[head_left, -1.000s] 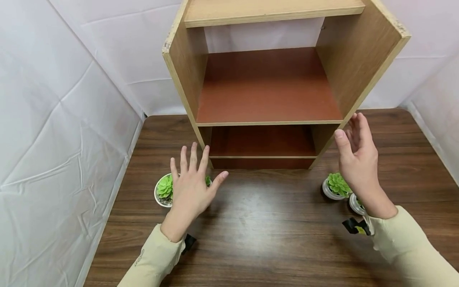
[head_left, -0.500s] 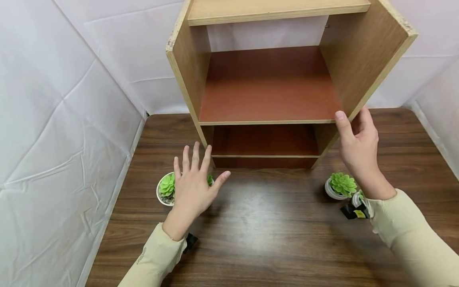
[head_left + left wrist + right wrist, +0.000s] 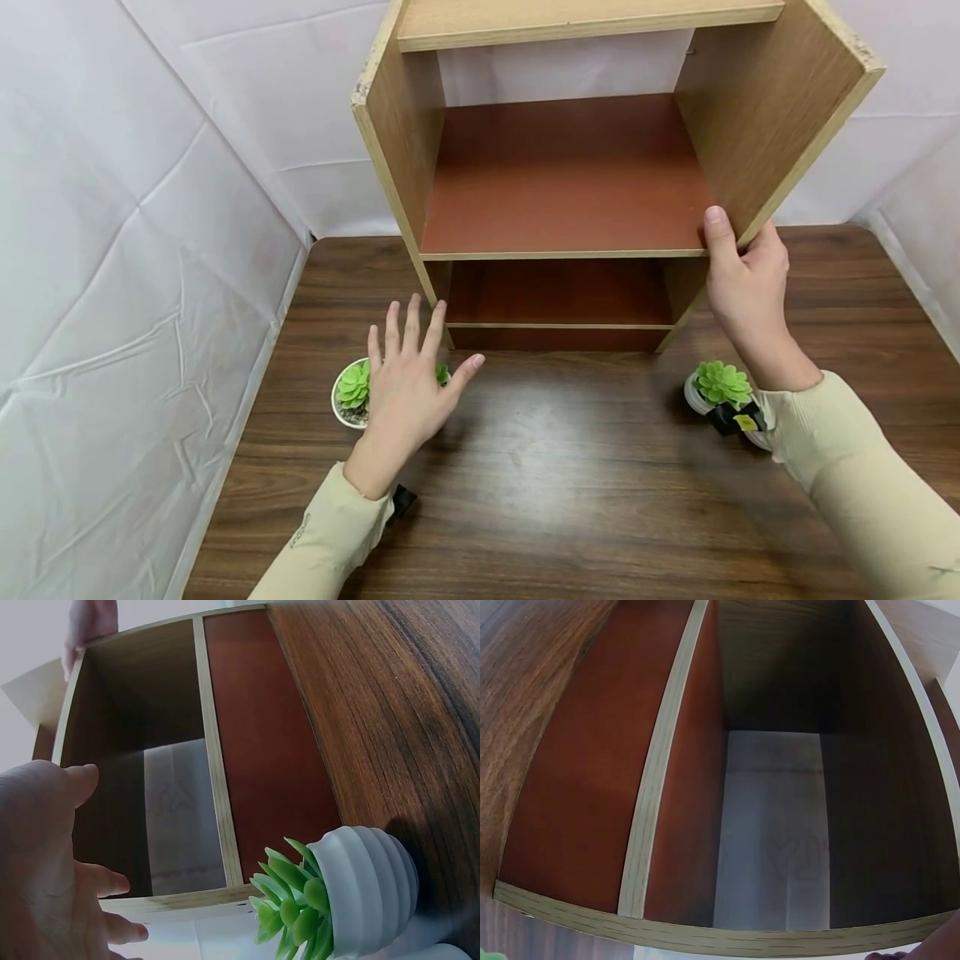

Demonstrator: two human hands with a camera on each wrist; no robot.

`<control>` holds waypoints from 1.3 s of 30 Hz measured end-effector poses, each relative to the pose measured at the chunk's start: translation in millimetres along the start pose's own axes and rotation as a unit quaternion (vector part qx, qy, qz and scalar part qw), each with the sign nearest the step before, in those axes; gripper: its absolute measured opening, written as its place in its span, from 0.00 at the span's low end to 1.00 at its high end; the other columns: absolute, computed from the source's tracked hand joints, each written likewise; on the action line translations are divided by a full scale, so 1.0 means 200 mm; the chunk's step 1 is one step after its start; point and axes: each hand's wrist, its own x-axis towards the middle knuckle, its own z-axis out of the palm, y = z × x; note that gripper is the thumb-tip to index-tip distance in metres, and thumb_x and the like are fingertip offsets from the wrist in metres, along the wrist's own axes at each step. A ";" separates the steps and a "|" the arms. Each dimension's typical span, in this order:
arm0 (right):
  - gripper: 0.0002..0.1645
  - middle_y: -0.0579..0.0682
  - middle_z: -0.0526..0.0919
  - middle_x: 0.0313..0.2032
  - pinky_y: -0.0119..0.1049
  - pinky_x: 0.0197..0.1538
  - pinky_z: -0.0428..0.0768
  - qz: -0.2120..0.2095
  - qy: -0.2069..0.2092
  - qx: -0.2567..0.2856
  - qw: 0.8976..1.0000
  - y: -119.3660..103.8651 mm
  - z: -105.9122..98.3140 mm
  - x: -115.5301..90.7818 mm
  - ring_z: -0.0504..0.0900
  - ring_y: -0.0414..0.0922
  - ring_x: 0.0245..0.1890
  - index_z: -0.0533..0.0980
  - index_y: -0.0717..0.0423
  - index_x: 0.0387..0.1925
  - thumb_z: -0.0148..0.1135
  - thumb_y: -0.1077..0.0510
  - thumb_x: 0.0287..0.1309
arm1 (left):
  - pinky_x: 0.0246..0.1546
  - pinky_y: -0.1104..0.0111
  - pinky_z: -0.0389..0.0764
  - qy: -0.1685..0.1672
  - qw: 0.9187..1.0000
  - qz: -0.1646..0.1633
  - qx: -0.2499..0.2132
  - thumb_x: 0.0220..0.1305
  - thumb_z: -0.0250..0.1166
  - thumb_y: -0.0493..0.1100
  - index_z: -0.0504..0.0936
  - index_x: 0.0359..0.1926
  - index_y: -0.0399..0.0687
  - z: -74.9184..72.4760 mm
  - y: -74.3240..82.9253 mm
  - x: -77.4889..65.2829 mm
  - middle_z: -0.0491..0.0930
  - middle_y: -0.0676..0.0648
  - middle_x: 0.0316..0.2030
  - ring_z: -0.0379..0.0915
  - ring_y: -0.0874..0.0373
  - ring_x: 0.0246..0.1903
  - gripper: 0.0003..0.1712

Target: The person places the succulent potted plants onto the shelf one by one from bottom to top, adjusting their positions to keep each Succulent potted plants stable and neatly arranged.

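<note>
My right hand (image 3: 752, 287) grips the front edge of the right side panel (image 3: 798, 150) of a wooden shelf unit (image 3: 570, 179), thumb inside and fingers outside. Only a sliver of that hand (image 3: 939, 946) shows in the right wrist view's lower corner. My left hand (image 3: 407, 390) is held with fingers spread, fingertips near the unit's lower left edge. Beneath it, partly covered, are green succulents (image 3: 354, 384) in white pots. In the left wrist view, one ribbed white pot (image 3: 369, 889) stands beside the unit's base.
Another potted succulent (image 3: 722, 382) stands below my right wrist, with a second pot mostly hidden behind the black wrist camera (image 3: 731, 418). Everything stands on a dark wooden table (image 3: 540, 475). White sheeting (image 3: 142, 333) hangs at the left and behind.
My right hand has moved forward from beside the shelf unit's right panel and taken hold of its edge. The left hand stays almost where it was; the view shifts slightly.
</note>
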 end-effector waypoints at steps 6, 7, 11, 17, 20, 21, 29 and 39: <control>0.16 0.44 0.81 0.34 0.29 0.43 0.71 0.008 0.007 0.007 1.000 -0.01 0.01 0.02 0.78 0.39 0.38 0.78 0.51 0.44 0.56 0.45 0.68 | 0.68 0.45 0.35 0.006 1.000 0.007 -0.003 0.64 0.39 0.79 0.51 0.78 0.55 0.00 -0.01 0.00 0.44 0.41 0.76 0.27 0.45 0.74 0.51; 0.16 0.44 0.81 0.34 0.29 0.43 0.71 0.010 0.007 0.011 1.000 -0.01 0.01 0.02 0.79 0.38 0.38 0.78 0.52 0.45 0.56 0.45 0.69 | 0.68 0.45 0.35 0.008 1.000 0.009 -0.005 0.64 0.40 0.78 0.51 0.78 0.55 0.00 -0.01 -0.01 0.45 0.41 0.75 0.28 0.45 0.74 0.51; 0.19 0.43 0.82 0.34 0.29 0.44 0.72 0.015 0.005 0.021 1.000 -0.01 0.01 0.02 0.80 0.38 0.39 0.79 0.56 0.48 0.55 0.46 0.70 | 0.68 0.46 0.37 0.015 1.000 0.011 -0.012 0.65 0.41 0.78 0.50 0.78 0.54 0.00 -0.01 -0.01 0.45 0.41 0.75 0.28 0.46 0.74 0.50; 0.17 0.43 0.83 0.34 0.30 0.45 0.72 0.012 0.003 0.036 0.999 0.00 0.00 0.03 0.80 0.39 0.40 0.79 0.57 0.47 0.55 0.50 0.70 | 0.68 0.46 0.39 0.026 0.999 0.015 -0.023 0.65 0.44 0.77 0.50 0.78 0.53 -0.01 -0.01 -0.01 0.47 0.40 0.75 0.28 0.46 0.74 0.51; 0.15 0.43 0.83 0.33 0.30 0.44 0.72 0.012 0.011 0.038 0.999 0.00 0.00 0.03 0.80 0.39 0.38 0.80 0.56 0.45 0.55 0.51 0.70 | 0.68 0.46 0.40 0.034 0.999 0.018 -0.026 0.65 0.44 0.76 0.50 0.78 0.53 -0.01 -0.02 -0.01 0.48 0.40 0.75 0.29 0.45 0.74 0.51; 0.14 0.43 0.82 0.33 0.29 0.44 0.72 0.013 0.013 0.040 0.999 0.00 0.00 0.03 0.80 0.39 0.38 0.80 0.56 0.44 0.55 0.51 0.70 | 0.68 0.46 0.40 0.038 0.999 0.020 -0.029 0.65 0.45 0.76 0.51 0.78 0.52 -0.01 -0.02 -0.01 0.49 0.40 0.75 0.29 0.45 0.74 0.50; 0.11 0.48 0.83 0.35 0.30 0.45 0.72 0.050 0.015 0.117 0.992 0.00 -0.04 0.02 0.80 0.42 0.38 0.80 0.57 0.44 0.57 0.54 0.69 | 0.64 0.43 0.53 0.122 0.986 0.058 -0.101 0.65 0.55 0.68 0.64 0.71 0.41 0.00 -0.04 0.01 0.61 0.40 0.70 0.39 0.46 0.73 0.45; 0.10 0.49 0.82 0.34 0.30 0.44 0.72 0.066 0.025 0.164 0.984 0.00 -0.07 0.00 0.79 0.42 0.36 0.80 0.57 0.42 0.59 0.55 0.67 | 0.60 0.39 0.55 0.172 0.967 0.061 -0.179 0.63 0.62 0.62 0.70 0.67 0.39 -0.01 -0.09 0.02 0.67 0.43 0.67 0.49 0.48 0.71 0.41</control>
